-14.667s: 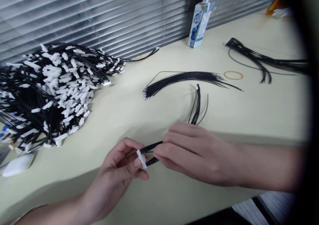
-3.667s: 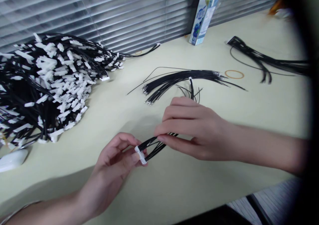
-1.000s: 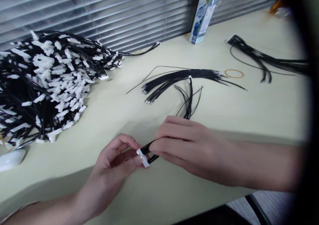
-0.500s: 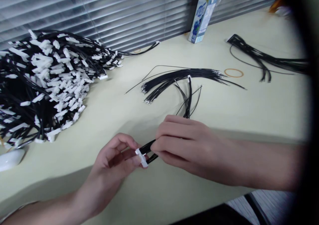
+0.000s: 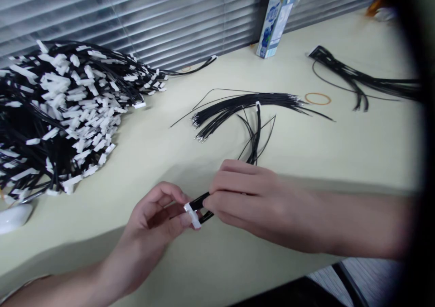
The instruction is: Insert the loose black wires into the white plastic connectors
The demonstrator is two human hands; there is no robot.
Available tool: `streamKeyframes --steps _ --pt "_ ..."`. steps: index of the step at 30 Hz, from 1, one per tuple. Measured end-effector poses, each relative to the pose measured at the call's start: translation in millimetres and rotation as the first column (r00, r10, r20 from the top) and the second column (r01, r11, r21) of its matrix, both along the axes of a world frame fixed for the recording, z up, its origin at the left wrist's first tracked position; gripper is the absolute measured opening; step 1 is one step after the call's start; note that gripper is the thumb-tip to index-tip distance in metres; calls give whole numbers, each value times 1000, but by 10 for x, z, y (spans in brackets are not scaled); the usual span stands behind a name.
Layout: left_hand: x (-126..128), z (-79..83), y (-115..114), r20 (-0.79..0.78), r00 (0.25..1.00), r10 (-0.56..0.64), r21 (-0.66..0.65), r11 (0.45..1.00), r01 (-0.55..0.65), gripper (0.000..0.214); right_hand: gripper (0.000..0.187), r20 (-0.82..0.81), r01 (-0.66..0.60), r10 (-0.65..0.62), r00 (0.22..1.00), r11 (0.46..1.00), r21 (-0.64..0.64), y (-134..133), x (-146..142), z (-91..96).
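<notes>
As the left hand (image 5: 154, 223) pinches a white connector (image 5: 193, 217) between thumb and fingers, the right hand (image 5: 260, 203) holds the black wires (image 5: 200, 201) running from it, over the near part of a pale tabletop (image 5: 356, 148). Each grip is narrow — the left closed on the connector, the right bunched around the wires just beside it; whether a single strand is also pinched there cannot be told. Beyond the right knuckles, more wires emerge, and a small white plug (image 5: 258, 106) overlaps a loose wire bundle (image 5: 244, 102) with bare metal tips. An orange rubber band (image 5: 318, 98) lies near that bundle's right end. At left rises a heap of white-tipped harnesses (image 5: 73, 105); at far right, another group of black cables (image 5: 350, 73) stretches out. A drink carton (image 5: 276, 24) stands before the window blinds (image 5: 176, 17).
</notes>
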State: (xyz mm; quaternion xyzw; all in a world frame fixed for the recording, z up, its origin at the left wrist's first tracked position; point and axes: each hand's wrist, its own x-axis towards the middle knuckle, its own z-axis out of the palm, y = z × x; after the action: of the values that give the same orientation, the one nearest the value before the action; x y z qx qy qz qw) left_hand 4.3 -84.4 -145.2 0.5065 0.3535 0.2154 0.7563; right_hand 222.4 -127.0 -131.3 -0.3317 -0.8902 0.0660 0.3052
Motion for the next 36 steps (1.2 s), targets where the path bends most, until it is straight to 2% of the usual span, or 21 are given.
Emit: streamKeyframes --steps 8,18,21,23,25,27,29,31,33,36 --pt "-20 -48 -6 -63 998 7 49 999 -4 14 28 -27 -26 28 999 997 74 2 -26 -104" --pt "-11 -33 3 -65 998 -19 31 999 21 14 29 4 -44 43 999 991 129 14 -23 -107" --pt "-13 -17 1 -62 998 -31 35 999 34 15 27 -14 -57 58 998 997 58 44 -42 -86" --pt "-9 0 -1 -65 997 -42 20 999 43 14 23 -119 -65 60 991 997 -42 96 -24 -68" --pt "-5 17 -5 -69 997 -45 -2 999 45 12 22 -255 -10 -17 967 994 -105 186 50 -61" --pt "-2 29 -11 -68 997 -33 -20 999 32 12 23 -305 161 -188 934 981 -109 313 187 -85" --pt "1 36 -15 -67 998 -16 -36 999 13 13 18 -227 359 -364 904 931 -63 460 367 -146" --pt "7 40 -13 -68 998 6 -52 999 -10 13 21 -71 459 -458 886 888 -3 599 546 -232" --pt "17 44 -8 -66 998 21 -59 998 -24 13 30 63 452 -451 890 892 6 703 682 -309" --pt "32 51 -5 -69 997 22 -53 998 -26 13 28 160 369 -359 920 929 -37 775 772 -355"
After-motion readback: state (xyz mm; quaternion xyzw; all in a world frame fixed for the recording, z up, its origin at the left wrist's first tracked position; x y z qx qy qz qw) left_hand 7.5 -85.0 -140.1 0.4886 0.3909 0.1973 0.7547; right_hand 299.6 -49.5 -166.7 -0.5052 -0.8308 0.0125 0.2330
